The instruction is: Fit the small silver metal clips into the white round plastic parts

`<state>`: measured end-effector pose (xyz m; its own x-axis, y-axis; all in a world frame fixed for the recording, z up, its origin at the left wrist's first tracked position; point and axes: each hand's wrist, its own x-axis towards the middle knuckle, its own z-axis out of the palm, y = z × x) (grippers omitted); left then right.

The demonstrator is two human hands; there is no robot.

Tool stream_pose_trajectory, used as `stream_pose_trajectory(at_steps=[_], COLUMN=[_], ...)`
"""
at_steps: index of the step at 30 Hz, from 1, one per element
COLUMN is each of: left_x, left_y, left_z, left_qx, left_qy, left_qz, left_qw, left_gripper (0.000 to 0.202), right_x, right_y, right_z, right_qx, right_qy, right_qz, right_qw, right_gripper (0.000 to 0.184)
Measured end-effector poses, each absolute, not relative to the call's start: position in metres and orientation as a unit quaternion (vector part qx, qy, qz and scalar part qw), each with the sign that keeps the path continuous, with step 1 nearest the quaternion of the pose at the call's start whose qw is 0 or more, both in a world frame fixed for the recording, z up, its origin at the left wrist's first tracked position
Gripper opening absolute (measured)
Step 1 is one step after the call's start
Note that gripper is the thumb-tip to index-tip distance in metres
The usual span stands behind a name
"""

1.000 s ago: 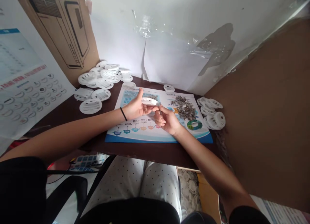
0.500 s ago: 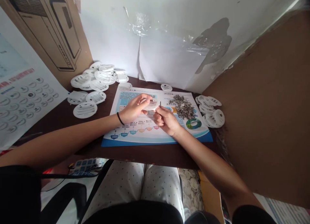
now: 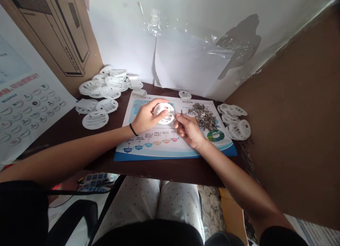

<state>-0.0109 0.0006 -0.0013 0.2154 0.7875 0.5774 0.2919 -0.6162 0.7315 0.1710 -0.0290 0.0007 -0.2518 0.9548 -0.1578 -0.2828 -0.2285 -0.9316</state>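
The left hand (image 3: 145, 119) grips a white disc (image 3: 164, 113) over the printed sheet (image 3: 159, 146), midway along the worktop (image 3: 164, 169). The right hand (image 3: 189, 129), just beside it, is closed and pinches what seems to be a thin metal piece (image 3: 181, 113). A heap of small metal parts (image 3: 203, 116) lies nearer the right edge.

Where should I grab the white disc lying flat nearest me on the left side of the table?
By its rim, from above, thumb and fingers on opposite edges. The white disc lies flat on the dark table with nothing overlapping it, so its edge is reachable; the slotted face gives little to pinch.
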Motion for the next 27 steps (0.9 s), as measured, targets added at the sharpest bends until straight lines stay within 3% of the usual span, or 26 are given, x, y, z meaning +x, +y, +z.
stream_pose_trajectory(at_steps=[3, 9, 15, 18, 24, 27], left_x=[-0.011, -0.010, -0.005, -0.002, -0.002, -0.001], left_y=[-0.001, 0.000, -0.002, -0.002, 0.009, 0.011], left_z=[-0.004, -0.011, -0.011, -0.010, -0.017, -0.020], left_qx=[0.752, 0.758, 0.734, 0.684, 0.616, 0.615], left_qy=[0.349, 0.209, 0.193, 0.222, 0.256, 0.258], left_qz=[0.499, 0.486, 0.477, 0.503, 0.527, 0.533], left_qw=[0.253, 0.382, 0.443, 0.480, 0.527, 0.521], left_gripper=[0.043, 0.064, 0.062, 0.066, 0.060, 0.051], right_x=[0.168, 0.167, 0.162, 0.156, 0.157, 0.157], right_y=[-0.033, -0.036, -0.038, -0.041, -0.042, -0.040], right_z=[0.001, -0.001, -0.004, -0.008, -0.014, -0.016], right_qx=[-0.410, -0.371, -0.386, -0.414, -0.461, -0.438], right_qy=[-0.431, -0.421, -0.477, -0.527, -0.680, -0.730], right_qz=[0.661, 0.696, 0.671, 0.614, 0.382, 0.323], right_qw=[0.458, 0.448, 0.416, 0.418, 0.423, 0.413], right_gripper=[0.023, 0.018, 0.022, 0.026, 0.010, 0.017])
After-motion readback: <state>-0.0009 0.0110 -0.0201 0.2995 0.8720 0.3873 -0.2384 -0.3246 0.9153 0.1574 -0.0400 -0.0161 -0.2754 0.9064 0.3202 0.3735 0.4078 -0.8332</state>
